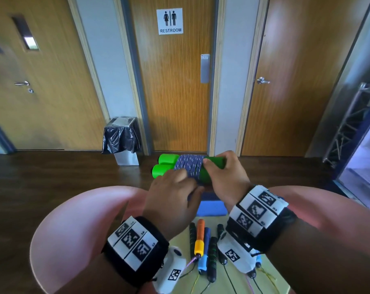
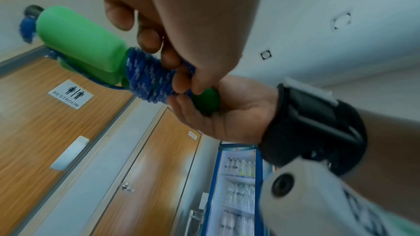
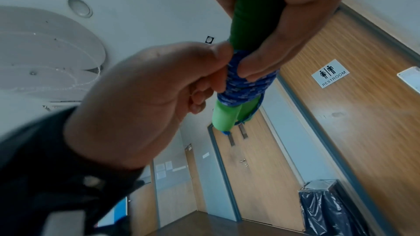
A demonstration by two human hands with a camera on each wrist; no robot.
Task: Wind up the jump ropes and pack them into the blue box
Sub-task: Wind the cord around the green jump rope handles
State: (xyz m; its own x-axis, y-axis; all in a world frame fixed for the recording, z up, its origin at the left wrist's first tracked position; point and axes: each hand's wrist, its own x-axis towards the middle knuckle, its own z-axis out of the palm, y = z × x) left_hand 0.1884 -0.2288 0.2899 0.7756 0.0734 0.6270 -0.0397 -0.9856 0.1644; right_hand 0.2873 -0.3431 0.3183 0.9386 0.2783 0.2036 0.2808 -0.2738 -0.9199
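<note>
A jump rope with two green foam handles (image 1: 165, 166) is held in the air above the blue box (image 1: 211, 209). Its blue patterned cord (image 1: 190, 166) is wound tightly round both handles. My right hand (image 1: 218, 166) grips the right end of the handles. My left hand (image 1: 186, 180) pinches the cord at the near side of the winding. In the left wrist view the left fingers (image 2: 175, 78) press on the cord (image 2: 145, 78) beside the green handles (image 2: 79, 39). In the right wrist view the right hand (image 3: 284, 46) wraps the handle (image 3: 252, 17) above the cord (image 3: 240, 91).
Several other jump ropes (image 1: 201, 242) with orange, blue and black handles lie on a yellow-green table (image 1: 226, 281) below my wrists. Pink rounded forms (image 1: 74, 219) flank the table. A bin with a black bag (image 1: 121, 139) stands by the restroom door (image 1: 173, 92). A drinks fridge (image 1: 366, 166) is at the right.
</note>
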